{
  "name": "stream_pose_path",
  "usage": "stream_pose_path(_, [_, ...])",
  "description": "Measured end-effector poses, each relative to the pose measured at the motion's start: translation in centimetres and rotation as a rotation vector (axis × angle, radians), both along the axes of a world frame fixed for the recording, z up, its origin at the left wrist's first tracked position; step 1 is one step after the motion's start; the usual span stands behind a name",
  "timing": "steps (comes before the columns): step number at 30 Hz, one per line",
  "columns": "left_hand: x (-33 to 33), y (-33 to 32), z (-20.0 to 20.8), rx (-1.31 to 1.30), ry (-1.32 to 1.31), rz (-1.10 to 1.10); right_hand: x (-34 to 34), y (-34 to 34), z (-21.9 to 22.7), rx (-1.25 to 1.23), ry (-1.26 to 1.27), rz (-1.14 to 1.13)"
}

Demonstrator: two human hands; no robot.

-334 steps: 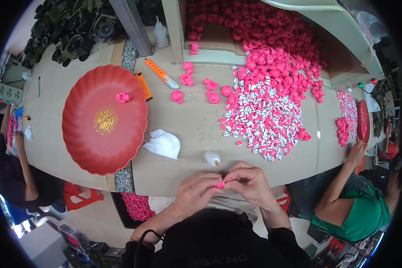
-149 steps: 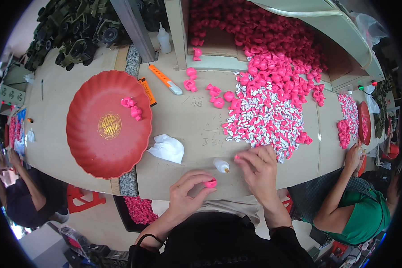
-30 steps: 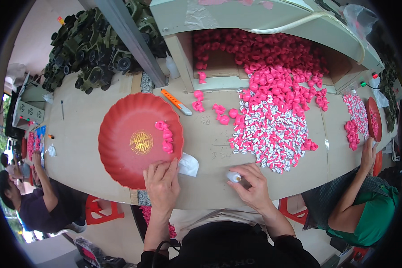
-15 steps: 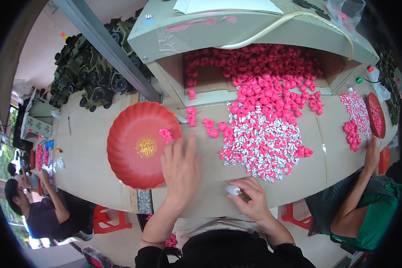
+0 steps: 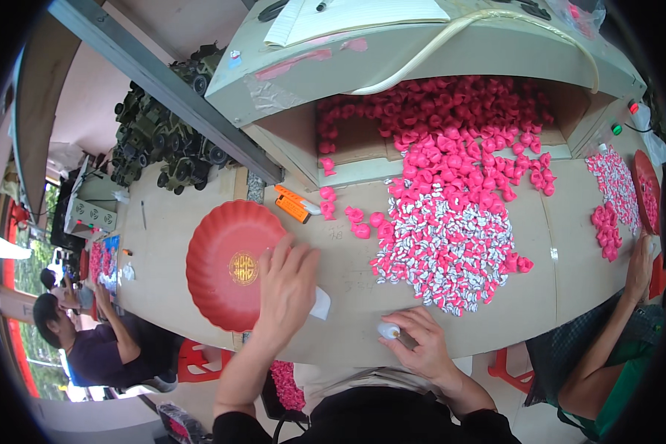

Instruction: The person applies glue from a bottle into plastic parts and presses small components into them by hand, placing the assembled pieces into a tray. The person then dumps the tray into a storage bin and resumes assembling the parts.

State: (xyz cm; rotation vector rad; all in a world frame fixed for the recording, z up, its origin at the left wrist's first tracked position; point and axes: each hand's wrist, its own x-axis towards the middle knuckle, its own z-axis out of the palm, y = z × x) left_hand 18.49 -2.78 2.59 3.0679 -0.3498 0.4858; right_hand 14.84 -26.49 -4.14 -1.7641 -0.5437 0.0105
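Observation:
Over the right rim of a red scalloped bowl (image 5: pixel 218 292) with a gold emblem, my left hand (image 5: pixel 288 285) has its fingers bent down. The fingertips cover part of the rim, and whatever they grip is hidden. Beside that hand lies a white scrap (image 5: pixel 320 304), partly covered. My right hand (image 5: pixel 424 342) is closed around a small pale bottle (image 5: pixel 389 331) with a narrow tip, low over the table's front edge. Ahead of it spreads a heap of small pink-and-white pieces (image 5: pixel 448 251). Behind these, glossy pink rounded parts (image 5: pixel 459 144) spill from a boxy opening.
An orange utility knife (image 5: pixel 296 204) lies behind the bowl. A grey-green cabinet (image 5: pixel 311 92) with a pale cable stands at the back, beside a slanted metal post (image 5: pixel 163 81). Dark green toy vehicles (image 5: pixel 174 140) pile up at far left. Co-workers sit on both sides.
The bowl has slid nearer to me, uncovering the orange knife. The pink piece seen in it is out of sight. My right hand still holds the bottle. The whole view has shifted slightly.

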Motion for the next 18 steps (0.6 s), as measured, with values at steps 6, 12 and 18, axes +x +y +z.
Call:
stream_pose_path(6, [7.4, 4.4, -2.1, 0.372, 0.224, 0.143, -0.3, 0.1, 0.1, 0.024, 0.016, 0.002])
stream_pose_path(12, [7.8, 2.7, -1.4, -0.094, 0.099, -0.046, -0.4, -0.2, 0.0, 0.041, 0.020, -0.016])
stream_pose_path(18, [9.8, 0.6, -3.0, -0.319, 0.193, 0.007, -0.3, 0.3, 0.0, 0.034, 0.017, 0.007])
